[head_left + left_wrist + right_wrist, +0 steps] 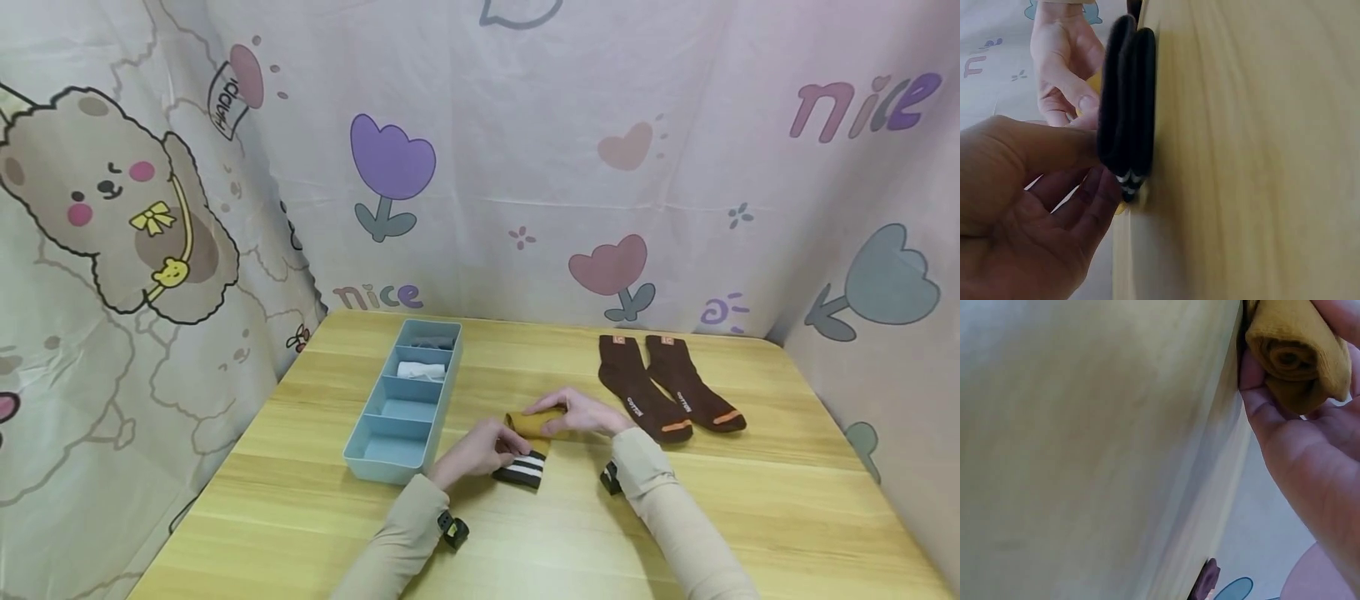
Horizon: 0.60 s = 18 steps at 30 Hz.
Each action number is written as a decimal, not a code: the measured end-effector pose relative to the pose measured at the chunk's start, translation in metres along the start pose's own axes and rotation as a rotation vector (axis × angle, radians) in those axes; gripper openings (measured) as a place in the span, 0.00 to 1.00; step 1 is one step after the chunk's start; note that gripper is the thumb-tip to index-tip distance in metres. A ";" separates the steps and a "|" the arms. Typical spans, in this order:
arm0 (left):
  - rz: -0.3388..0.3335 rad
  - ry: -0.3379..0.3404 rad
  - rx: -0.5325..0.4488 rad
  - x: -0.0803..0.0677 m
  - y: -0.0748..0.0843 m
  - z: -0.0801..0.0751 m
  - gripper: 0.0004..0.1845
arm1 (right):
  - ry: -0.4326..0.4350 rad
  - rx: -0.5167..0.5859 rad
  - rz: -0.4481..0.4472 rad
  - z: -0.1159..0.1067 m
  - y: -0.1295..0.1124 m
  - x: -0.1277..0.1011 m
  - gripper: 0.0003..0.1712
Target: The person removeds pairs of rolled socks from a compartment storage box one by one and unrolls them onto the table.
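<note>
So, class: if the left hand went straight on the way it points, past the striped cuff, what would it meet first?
Probably the mustard roll, just ahead of the left hand, with the right hand holding it. Depth makes the gap hard to judge.

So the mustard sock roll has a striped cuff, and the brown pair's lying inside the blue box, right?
No: the brown pair lies on the table, outside the blue box, as the head view shows. The mustard sock roll does have a striped cuff.
</note>
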State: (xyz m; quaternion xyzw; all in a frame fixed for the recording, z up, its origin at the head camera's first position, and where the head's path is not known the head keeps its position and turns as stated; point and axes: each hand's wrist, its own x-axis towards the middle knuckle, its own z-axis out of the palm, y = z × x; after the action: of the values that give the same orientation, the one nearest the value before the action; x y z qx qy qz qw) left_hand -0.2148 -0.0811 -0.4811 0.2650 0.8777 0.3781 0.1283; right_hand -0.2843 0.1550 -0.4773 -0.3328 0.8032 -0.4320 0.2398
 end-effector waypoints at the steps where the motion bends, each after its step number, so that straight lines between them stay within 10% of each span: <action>1: 0.001 -0.004 0.003 0.000 0.000 0.000 0.13 | 0.003 -0.004 0.001 0.000 0.000 0.000 0.25; 18: 0.002 -0.067 -0.054 0.003 -0.002 0.000 0.16 | 0.065 -0.080 -0.115 -0.002 -0.001 0.003 0.15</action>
State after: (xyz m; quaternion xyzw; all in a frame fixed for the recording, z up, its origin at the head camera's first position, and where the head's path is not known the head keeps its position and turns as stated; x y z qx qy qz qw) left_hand -0.2179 -0.0805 -0.4828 0.2749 0.8620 0.3928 0.1645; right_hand -0.2870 0.1536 -0.4761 -0.3735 0.8067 -0.4232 0.1747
